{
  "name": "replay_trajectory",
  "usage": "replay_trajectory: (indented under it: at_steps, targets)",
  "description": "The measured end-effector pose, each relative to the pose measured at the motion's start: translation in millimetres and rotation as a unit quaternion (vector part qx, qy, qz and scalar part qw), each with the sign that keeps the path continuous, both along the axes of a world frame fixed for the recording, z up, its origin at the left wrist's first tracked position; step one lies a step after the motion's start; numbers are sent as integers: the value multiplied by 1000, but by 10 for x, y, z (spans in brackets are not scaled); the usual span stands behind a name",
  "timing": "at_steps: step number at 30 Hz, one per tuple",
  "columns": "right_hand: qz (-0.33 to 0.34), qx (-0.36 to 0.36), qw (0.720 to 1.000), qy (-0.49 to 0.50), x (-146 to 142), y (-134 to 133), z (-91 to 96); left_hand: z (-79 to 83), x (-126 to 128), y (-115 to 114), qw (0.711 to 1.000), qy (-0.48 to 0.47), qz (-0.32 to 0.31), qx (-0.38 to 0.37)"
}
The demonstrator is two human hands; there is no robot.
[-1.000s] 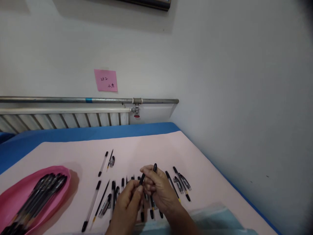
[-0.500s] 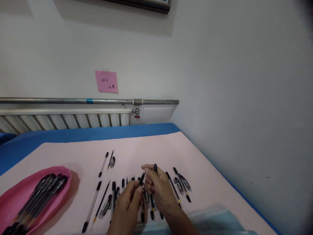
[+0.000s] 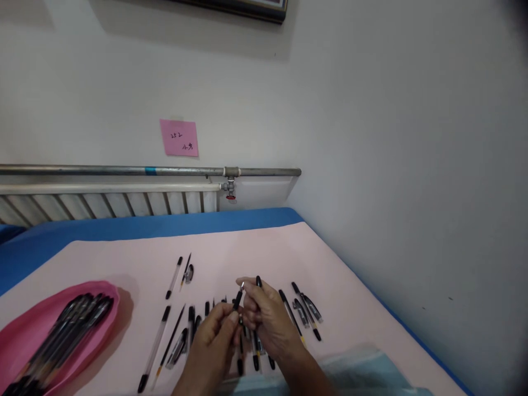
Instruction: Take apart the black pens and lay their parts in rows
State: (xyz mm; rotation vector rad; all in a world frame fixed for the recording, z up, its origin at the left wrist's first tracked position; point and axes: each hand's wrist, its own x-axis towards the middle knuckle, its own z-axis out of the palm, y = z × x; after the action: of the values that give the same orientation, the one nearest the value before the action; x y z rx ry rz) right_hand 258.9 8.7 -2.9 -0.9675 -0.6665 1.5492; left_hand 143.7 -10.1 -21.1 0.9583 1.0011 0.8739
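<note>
My left hand (image 3: 212,344) and my right hand (image 3: 268,319) meet low in the middle, over a row of pen parts (image 3: 247,341) on the pink sheet. The left fingers pinch a black pen (image 3: 238,300) whose metal tip points up. My right hand is closed round a black pen cap (image 3: 259,282) that sticks up above its fingers, right beside that tip. More loose barrels, refills and caps (image 3: 303,308) lie to the right of my hands.
A pink tray (image 3: 16,338) at the left holds several assembled black pens. A clear barrel, refill and cap (image 3: 181,272) lie farther back. The pink sheet (image 3: 264,247) covers a blue table against a white wall. A radiator and pipe (image 3: 124,192) run behind.
The pen in my left hand has risen slightly, so its metal tip now shows beside the cap in my right hand. Both hands stay in the same place.
</note>
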Motion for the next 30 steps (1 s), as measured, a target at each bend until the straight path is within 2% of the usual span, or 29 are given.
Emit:
replay_trajectory:
  at_steps: [3,6,9,13,17,23,27,30]
  targets:
    - [-29,27,998,-55,-26,-10,-22,-4,-12,0,999,13,22,21]
    - [-36,35,996,-74,-26,-9,-44,-32,-8,-3,999,22,15,31]
    - [-69,27,997,-36,30,24,-24,-54,4,-6,1000,17,-7,15]
    - [-152,23,988,26,145,89,38,-35,6,-7,999,18,-31,-10]
    - [-201,45,978,13,191,113,38,47,-4,6,999,15,-18,-30]
    - [-117,82,982,-120,102,42,-32,145,-17,15,998,21,-7,-62]
    - [-62,88,980,-165,31,-3,-27,89,-24,24,998,3,-10,-65]
    - [-59,87,982,-159,0,-4,-30,45,-20,34,998,-6,-13,-56]
